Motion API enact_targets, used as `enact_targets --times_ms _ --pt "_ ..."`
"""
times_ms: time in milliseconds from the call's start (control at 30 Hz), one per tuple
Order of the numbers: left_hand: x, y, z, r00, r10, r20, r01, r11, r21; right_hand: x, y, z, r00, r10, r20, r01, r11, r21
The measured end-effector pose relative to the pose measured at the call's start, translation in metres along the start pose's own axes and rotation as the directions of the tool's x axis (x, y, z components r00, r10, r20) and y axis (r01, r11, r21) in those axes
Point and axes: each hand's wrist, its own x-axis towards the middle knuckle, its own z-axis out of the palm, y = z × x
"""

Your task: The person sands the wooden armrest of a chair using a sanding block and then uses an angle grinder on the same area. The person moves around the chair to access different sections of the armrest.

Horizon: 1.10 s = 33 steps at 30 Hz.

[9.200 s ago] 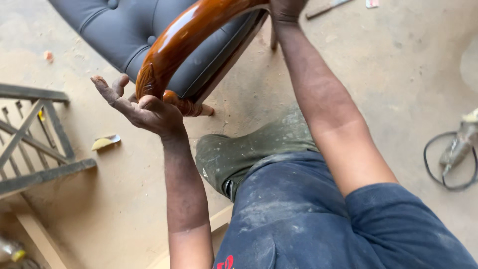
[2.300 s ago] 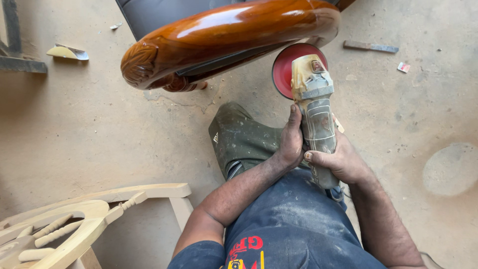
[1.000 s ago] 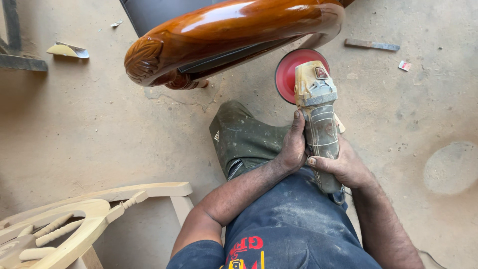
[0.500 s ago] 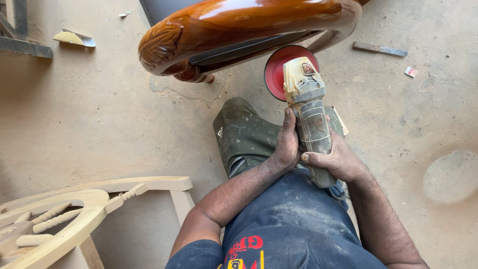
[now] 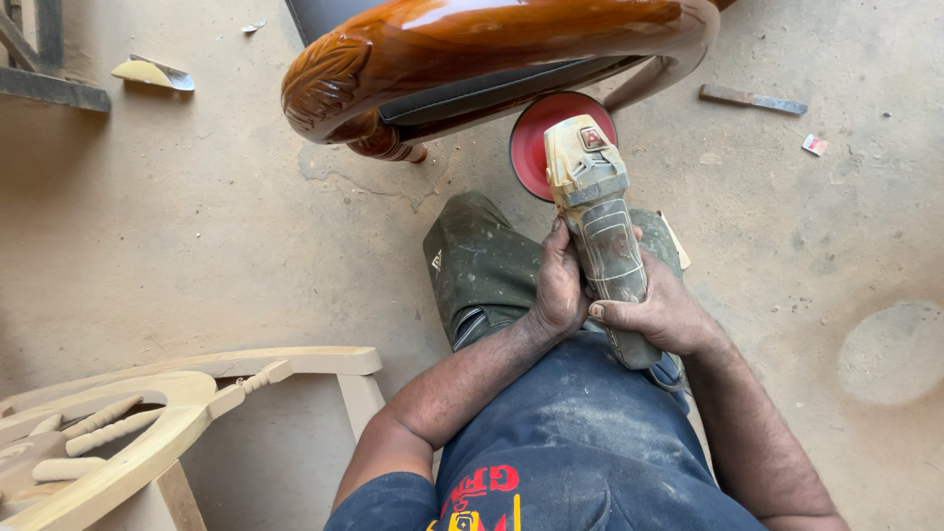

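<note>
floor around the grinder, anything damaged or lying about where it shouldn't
Yes, small things. The concrete floor is cracked and chipped just below the glossy carved armrest. A flat metal bar and a small red-and-white scrap lie loose to the right of the angle grinder. Nothing looks spilled.

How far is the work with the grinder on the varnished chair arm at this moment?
Done: the wooden chair arm already shows glossy varnish. In hand: both hands, left and right, grip the angle grinder, its red disc just under the arm; contact is unclear. Left: the bare wooden frame nearby has no finish.
</note>
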Motion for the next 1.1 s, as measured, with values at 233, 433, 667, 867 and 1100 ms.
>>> enact_targets --times_ms 233,433,667,867,1100 --pt "0.002 0.008 0.001 0.999 0.032 -0.033 -0.032 0.999 0.009 0.008 -0.007 0.005 1.000 0.014 0.011 -0.013 1.000 -0.022" --pt "0.002 0.010 0.001 0.998 0.030 -0.046 -0.030 0.999 0.017 0.011 -0.008 0.007 1.000 0.024 0.010 -0.023 0.999 -0.041" --pt "0.004 0.013 0.002 0.997 0.043 -0.060 -0.043 0.999 0.005 0.012 -0.013 0.010 0.999 0.054 0.001 -0.054 0.998 -0.037" --pt "0.004 0.014 0.003 0.997 0.027 -0.065 -0.028 0.999 -0.020 0.010 -0.019 0.011 1.000 0.000 -0.001 0.000 1.000 -0.012" --pt "0.001 0.012 0.006 0.999 0.035 -0.024 -0.034 0.999 0.020 0.004 -0.021 0.011 0.999 -0.026 -0.021 0.025 0.999 -0.040"
